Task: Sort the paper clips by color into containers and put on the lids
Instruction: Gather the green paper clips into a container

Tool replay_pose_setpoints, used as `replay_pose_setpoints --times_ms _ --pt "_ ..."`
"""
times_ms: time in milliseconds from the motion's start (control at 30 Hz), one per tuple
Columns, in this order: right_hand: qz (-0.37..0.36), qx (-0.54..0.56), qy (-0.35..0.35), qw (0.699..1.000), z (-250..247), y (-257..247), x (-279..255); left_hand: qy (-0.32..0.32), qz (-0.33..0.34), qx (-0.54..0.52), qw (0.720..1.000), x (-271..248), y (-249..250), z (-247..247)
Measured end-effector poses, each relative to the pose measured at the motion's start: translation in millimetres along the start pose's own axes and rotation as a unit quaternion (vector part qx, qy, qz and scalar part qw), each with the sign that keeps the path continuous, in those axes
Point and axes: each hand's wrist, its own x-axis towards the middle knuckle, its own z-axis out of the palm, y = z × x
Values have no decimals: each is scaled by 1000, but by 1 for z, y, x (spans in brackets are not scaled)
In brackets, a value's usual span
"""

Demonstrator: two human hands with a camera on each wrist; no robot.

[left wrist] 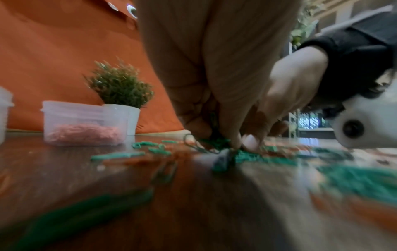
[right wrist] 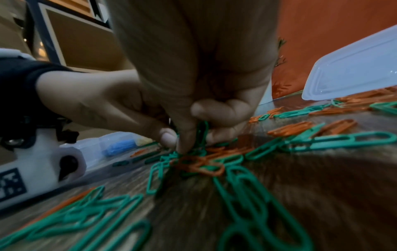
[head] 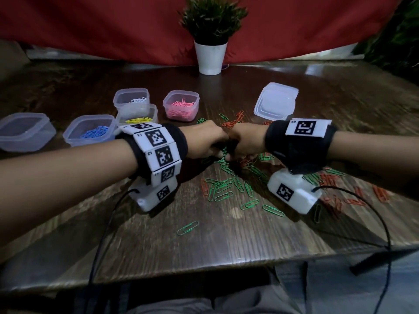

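Green paper clips (head: 223, 189) and orange paper clips (head: 381, 192) lie mixed and scattered on the wooden table (head: 204, 245). Both hands meet over the middle of the pile, fingertips down on it. My left hand (head: 218, 154) has its fingers curled and pinches a few green clips (left wrist: 212, 118). My right hand (head: 229, 157) pinches a bunch of green clips (right wrist: 203, 129) between thumb and fingers, directly above a tangle of orange clips (right wrist: 201, 165). In the left wrist view my left hand (left wrist: 223, 141) touches the right hand's fingers (left wrist: 249, 141).
Open clear containers stand at the back left: an empty one (head: 25, 130), blue clips (head: 90, 130), yellow clips (head: 138, 116), white clips (head: 131, 98), pink clips (head: 181, 105). A stack of lids (head: 275, 100) lies back right. A potted plant (head: 212, 30) stands at the back.
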Motion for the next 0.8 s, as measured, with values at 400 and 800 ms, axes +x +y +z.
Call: replay_pose_setpoints --times_ms 400,800 --pt "-128 145 -70 979 -46 -76 1 -51 -137 -313 939 -96 -33 -76" --pt "-152 168 -102 969 5 -187 33 109 -279 -445 844 -216 -81 -32"
